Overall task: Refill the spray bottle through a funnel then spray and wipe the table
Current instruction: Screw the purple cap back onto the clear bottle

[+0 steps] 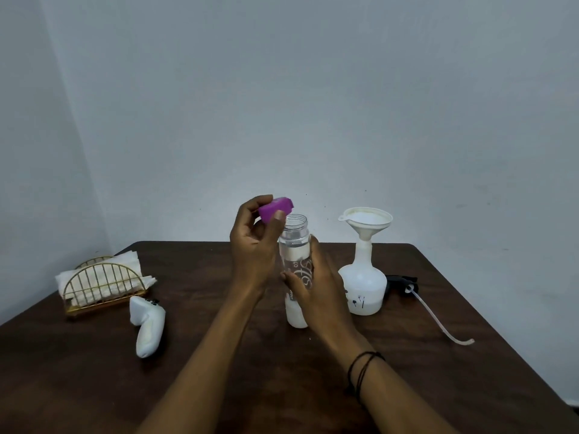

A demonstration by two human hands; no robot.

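A clear water bottle (294, 242) stands upright on the dark wooden table (219, 386), its mouth uncovered. My right hand (316, 286) grips its body. My left hand (253, 245) pinches the purple cap (275, 209) just left of and above the bottle's mouth. To the right stands the white spray bottle (363, 286) with a white funnel (365, 222) sitting in its neck. The black spray head (402, 281) with its long dip tube (438, 321) lies on the table behind and right of the spray bottle.
A gold wire holder (103, 286) with white paper napkins stands at the left. A white game-style controller (147, 327) lies in front of it. The table's right edge runs diagonally toward the lower right; a grey wall stands behind.
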